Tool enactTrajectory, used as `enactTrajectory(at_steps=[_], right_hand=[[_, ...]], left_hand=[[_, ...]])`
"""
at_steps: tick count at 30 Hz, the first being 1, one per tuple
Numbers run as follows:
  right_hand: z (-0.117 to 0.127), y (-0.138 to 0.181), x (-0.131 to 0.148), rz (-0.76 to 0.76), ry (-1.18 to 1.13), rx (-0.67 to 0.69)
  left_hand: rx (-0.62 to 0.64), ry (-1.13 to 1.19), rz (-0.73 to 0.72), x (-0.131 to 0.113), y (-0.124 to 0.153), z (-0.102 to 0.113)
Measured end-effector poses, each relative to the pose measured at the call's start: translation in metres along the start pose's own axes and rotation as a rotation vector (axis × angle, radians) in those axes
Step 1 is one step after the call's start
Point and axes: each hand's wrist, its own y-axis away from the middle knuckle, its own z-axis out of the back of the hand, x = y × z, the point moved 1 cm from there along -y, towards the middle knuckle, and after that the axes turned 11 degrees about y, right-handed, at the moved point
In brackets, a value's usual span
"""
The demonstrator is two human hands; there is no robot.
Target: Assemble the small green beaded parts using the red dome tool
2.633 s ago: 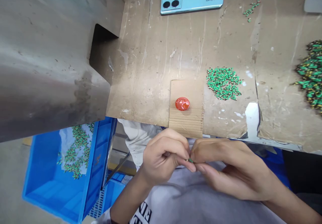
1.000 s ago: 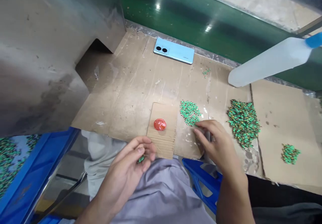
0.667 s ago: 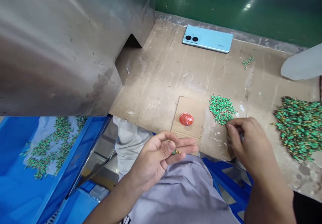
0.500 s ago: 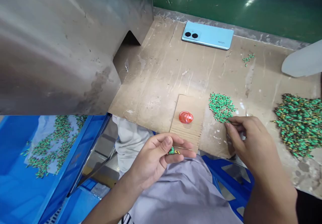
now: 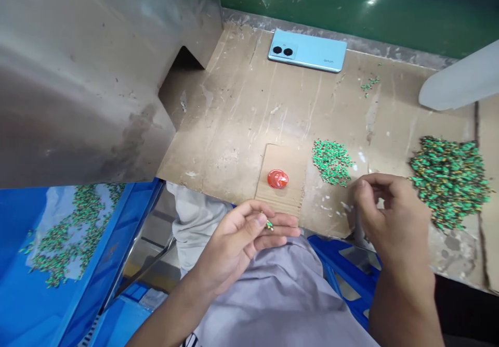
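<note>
My left hand (image 5: 238, 240) is palm up in front of my lap, thumb pressed over the fingers on a few small green-and-gold pieces (image 5: 268, 225). Just beyond it, a cardboard strip (image 5: 287, 155) carries a glossy red oval (image 5: 277, 179). My right hand (image 5: 399, 217) hovers by the table's front edge, its thumb and index fingertips pinched together; whether anything tiny is between them I cannot make out. It is between a small heap of green pieces (image 5: 332, 162) on its left and a larger heap of green, gold and dark pieces (image 5: 448, 180) on its right.
A light blue phone (image 5: 312, 53) lies at the back, near a few scattered green pieces (image 5: 369, 84). A white rounded object (image 5: 456, 79) juts in at the right. A metal housing (image 5: 86, 76) blocks the left. Below it, a blue bin (image 5: 19, 295) holds more pieces on a sheet.
My right hand has drawn away from the small green heap, moving right relative to it. My left hand stays in place around its pieces. The whole view has shifted slightly.
</note>
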Motion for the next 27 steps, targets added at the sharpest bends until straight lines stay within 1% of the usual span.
enactTrajectory(at_steps=[2,4,7,10,13,16,19,21,24,27], right_hand=[[0.002,0.002,0.005,-0.036,-0.059,-0.040],[0.004,0.004,0.009,-0.046,-0.154,-0.009],[0.004,0.007,0.013,-0.114,-0.425,0.104],[0.002,0.012,0.018,-0.190,-0.693,0.236],[-0.001,0.016,0.026,-0.247,-0.898,0.365],[-0.004,0.019,0.037,-0.319,-1.052,0.468],[-0.006,0.024,0.047,-0.374,-1.140,0.555],[-0.008,0.027,0.052,-0.378,-1.158,0.592],[-0.010,0.029,0.056,-0.344,-1.116,0.606],[-0.013,0.029,0.059,-0.302,-1.061,0.608]], left_hand=[[-0.024,-0.031,0.004,-0.001,0.000,0.000],[-0.040,-0.071,-0.004,-0.001,-0.001,0.001],[-0.050,-0.120,-0.035,0.000,-0.005,0.001],[-0.037,-0.118,-0.042,0.002,-0.009,-0.001],[-0.037,-0.132,-0.035,0.005,-0.010,-0.002],[-0.048,-0.215,-0.061,0.008,-0.010,0.001],[-0.054,-0.335,-0.087,0.011,-0.009,0.005],[-0.060,-0.377,-0.086,0.013,-0.008,0.006],[-0.083,-0.438,-0.091,0.012,-0.007,0.005],[-0.101,-0.582,-0.133,0.010,-0.007,0.001]])
